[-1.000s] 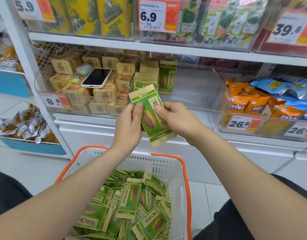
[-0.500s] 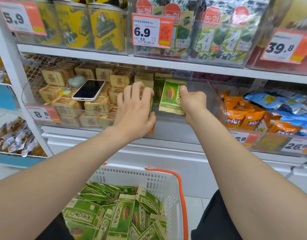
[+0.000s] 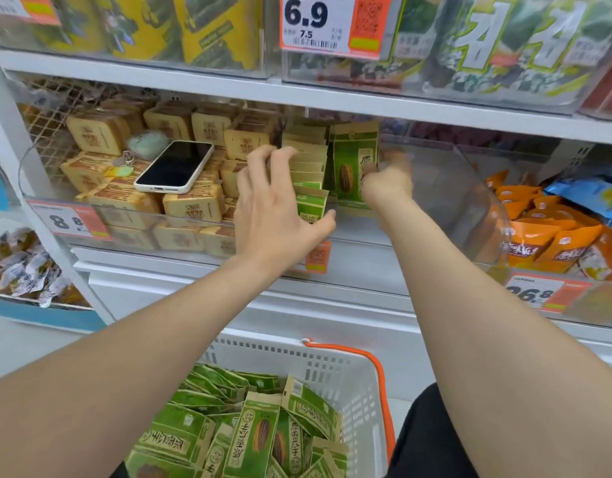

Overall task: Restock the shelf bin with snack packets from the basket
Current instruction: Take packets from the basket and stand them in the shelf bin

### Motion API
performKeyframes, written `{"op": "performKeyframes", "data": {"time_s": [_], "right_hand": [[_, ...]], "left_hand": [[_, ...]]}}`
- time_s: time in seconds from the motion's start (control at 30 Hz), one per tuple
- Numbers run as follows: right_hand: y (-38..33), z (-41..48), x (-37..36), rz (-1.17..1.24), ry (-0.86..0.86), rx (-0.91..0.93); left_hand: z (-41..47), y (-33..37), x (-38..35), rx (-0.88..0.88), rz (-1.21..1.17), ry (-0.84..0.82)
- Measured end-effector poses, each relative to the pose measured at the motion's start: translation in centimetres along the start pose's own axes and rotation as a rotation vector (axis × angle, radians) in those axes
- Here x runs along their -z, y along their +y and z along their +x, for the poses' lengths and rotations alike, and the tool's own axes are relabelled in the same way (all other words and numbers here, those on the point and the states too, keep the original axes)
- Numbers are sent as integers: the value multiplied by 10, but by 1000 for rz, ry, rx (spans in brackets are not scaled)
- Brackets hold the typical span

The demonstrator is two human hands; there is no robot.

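Green snack packet upright in clear shelf bin, frame centre. My right hand pinches its edge, seating it beside row. My left hand, fingers spread, braces stacked packets against toppling. Basket, lower centre, well stocked; restock judged unfinished.

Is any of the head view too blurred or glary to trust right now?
Head view: the right hand is motion-smeared at the upright green packet; the left hand is sharper; reflections haze the clear bin wall; shelf edges bow from the wide lens; lighting is even, no hard shadows.
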State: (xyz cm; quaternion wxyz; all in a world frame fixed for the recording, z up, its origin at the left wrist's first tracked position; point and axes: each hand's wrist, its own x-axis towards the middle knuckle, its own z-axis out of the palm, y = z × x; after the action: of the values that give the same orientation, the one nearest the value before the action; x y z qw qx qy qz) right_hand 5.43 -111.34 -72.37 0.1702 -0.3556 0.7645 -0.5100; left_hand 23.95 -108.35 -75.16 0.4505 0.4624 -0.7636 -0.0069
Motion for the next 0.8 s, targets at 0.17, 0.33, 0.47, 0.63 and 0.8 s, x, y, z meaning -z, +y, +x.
{"op": "performKeyframes", "data": {"time_s": [0.17, 0.33, 0.47, 0.63, 0.8], "right_hand": [[4, 6, -19, -106, -101, 14], [3, 11, -22, -98, -42, -16], [7, 12, -18, -65, 9, 36], [4, 0, -13, -73, -129, -21], [0, -11, -16, -118, -278, -36]], "left_hand": [[-1, 3, -3, 29, -3, 66], [-2, 1, -3, 15, 0, 58], [-2, 1, -3, 13, 10, 62], [-3, 1, -4, 12, 21, 56], [-2, 0, -4, 12, 24, 60]]}}
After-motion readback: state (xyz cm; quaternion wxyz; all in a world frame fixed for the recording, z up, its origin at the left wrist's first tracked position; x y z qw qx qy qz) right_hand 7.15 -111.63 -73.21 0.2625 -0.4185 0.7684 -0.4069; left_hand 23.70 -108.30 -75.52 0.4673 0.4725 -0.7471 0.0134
